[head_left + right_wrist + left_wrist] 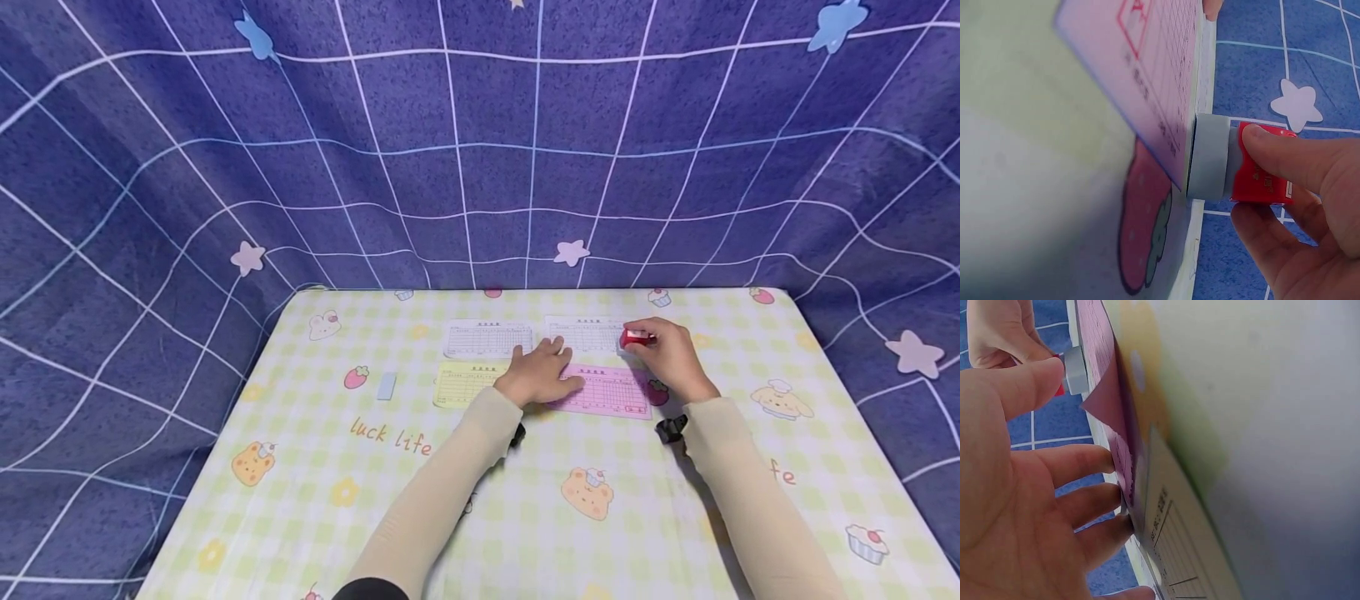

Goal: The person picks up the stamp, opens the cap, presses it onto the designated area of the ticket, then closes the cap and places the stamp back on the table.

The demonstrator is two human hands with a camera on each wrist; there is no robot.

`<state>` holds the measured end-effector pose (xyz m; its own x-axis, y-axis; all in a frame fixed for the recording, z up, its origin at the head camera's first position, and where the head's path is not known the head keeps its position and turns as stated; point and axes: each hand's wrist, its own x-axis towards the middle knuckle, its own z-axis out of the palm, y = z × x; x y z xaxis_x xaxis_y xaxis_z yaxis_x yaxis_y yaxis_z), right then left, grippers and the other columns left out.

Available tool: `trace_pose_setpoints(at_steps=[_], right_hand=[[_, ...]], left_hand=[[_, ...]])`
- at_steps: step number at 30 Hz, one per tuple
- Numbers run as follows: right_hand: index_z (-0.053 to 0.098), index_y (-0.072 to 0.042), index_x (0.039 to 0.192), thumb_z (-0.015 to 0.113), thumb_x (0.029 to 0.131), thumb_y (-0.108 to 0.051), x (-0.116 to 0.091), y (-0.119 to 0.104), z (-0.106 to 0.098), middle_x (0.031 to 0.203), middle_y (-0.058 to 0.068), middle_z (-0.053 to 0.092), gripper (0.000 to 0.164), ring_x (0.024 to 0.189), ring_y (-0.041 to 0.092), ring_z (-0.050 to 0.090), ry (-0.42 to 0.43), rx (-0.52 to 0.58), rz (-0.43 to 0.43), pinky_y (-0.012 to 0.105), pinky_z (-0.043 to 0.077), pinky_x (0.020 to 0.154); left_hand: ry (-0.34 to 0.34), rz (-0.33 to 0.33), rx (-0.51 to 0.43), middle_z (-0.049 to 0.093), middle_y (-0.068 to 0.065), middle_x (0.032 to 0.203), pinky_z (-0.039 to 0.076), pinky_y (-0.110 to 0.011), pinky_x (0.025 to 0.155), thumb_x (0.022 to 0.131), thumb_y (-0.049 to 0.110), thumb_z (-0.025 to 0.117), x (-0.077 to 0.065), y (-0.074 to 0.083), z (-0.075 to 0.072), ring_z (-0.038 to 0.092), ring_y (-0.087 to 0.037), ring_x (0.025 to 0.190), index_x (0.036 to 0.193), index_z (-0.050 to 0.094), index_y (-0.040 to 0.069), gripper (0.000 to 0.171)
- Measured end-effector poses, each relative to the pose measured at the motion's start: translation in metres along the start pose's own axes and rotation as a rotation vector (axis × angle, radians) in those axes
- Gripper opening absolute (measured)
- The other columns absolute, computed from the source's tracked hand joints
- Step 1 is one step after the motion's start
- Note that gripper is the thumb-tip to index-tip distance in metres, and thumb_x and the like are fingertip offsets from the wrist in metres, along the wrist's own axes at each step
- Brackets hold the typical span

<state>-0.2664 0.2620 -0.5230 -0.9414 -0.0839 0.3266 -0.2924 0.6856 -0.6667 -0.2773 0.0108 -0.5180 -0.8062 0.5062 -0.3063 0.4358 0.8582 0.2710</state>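
My right hand (672,354) pinches a red stamp (1263,165) between thumb and fingers. The stamp's grey base (1210,156) stands on the right end of the upper right white form (581,335). With fingers spread, my left hand (542,372) rests across the middle of the sheets, its fingertips by that white form and its thumb on the pink form (607,393). A small red mark (635,409) shows at the pink form's lower right corner. To the left lie another white form (487,337) and a yellow form (468,387), partly covered by the left hand.
A small light blue rectangular piece (386,386) lies left of the forms. Under everything is a checked tablecloth (300,517) with printed cartoon figures. A blue curtain (495,183) with white lines and stars hangs behind the table and at its sides.
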Motion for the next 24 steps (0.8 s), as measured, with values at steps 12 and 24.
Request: trace_pose_setpoints(at_steps=[12,24], right_hand=[[0.074,0.008,0.121,0.079,0.087,0.010,0.0003,0.0007,-0.0020,0.114,0.026,0.073,0.034,0.093,0.039,0.071,-0.014,-0.014,-0.002,0.056,0.059,0.083],[0.075,0.009,0.117,0.078,0.086,0.013,-0.0002,0.0008,-0.0007,0.115,0.027,0.073,0.032,0.098,0.043,0.072,-0.028,-0.039,-0.022,0.058,0.058,0.086]], left_hand=[[0.004,0.000,0.000,0.018,-0.002,0.176,0.013,-0.064,0.127,0.106,0.064,0.043,-0.0031,0.0023,-0.0034,0.014,-0.022,0.162,0.167,0.033,0.017,0.077],[0.003,-0.002,-0.006,0.018,-0.003,0.176,0.012,-0.064,0.127,0.105,0.064,0.043,-0.0030,0.0023,-0.0018,0.014,-0.023,0.162,0.167,0.034,0.017,0.078]])
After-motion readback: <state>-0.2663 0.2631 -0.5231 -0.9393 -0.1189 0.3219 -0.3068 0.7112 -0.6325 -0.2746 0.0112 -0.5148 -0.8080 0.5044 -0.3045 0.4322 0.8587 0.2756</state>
